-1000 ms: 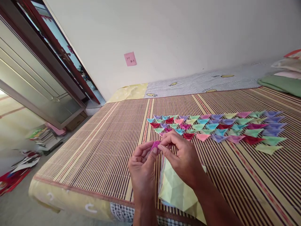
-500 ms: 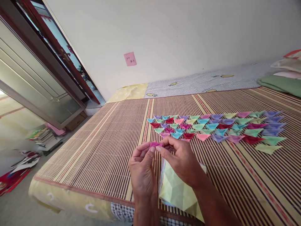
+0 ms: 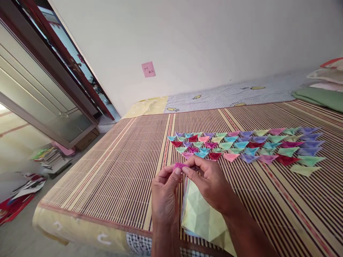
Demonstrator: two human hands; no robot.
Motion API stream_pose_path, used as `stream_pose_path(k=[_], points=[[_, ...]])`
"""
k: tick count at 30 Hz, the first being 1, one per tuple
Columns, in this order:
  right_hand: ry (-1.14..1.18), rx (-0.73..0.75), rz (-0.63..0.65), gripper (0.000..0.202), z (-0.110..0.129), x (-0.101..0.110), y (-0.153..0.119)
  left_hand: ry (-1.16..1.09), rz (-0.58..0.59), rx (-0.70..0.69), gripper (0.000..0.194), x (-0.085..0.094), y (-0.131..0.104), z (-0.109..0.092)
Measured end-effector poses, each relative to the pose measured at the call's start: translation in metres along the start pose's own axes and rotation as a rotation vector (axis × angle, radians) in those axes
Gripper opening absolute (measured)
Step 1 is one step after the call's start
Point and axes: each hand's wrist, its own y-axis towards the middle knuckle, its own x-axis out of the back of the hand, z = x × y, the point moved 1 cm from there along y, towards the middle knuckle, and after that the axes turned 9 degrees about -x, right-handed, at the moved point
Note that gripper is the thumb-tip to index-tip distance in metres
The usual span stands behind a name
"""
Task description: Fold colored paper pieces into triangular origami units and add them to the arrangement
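Observation:
A small folded magenta paper point(image 3: 180, 166) is pinched between the fingertips of my left hand point(image 3: 165, 192) and my right hand point(image 3: 211, 182). Both hands are closed on it, above the striped mat. Beneath my right hand and wrist lies a stack of pale yellow creased paper point(image 3: 199, 214), partly covered. Beyond the hands, several rows of small folded paper pieces in many colours, such as a red one point(image 3: 288, 159) and a pale yellow one point(image 3: 305, 170), spread across the mat to the right.
The striped mat point(image 3: 107, 171) covers a bed against a white wall with a pink note point(image 3: 148, 69). Folded green cloth point(image 3: 320, 97) lies at the back right. On the floor at left are stacked books point(image 3: 49, 159) and a red item point(image 3: 16, 208).
Both hands and the magenta paper have shifted slightly to the right. The paper looks narrower and tilted a little differently between the fingertips.

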Motion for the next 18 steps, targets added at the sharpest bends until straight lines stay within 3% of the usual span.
stream_pose_path(k=[9, 18], points=[[-0.133, 0.032, -0.003, 0.018, 0.0056, -0.0029, -0.0025, 0.038, 0.047, -0.095, 0.012, 0.0012, -0.0063, 0.0014], [-0.133, 0.11, -0.023, 0.02, 0.0063, -0.0063, -0.0042, -0.017, -0.01, -0.11, 0.018, -0.001, -0.0056, 0.002]])
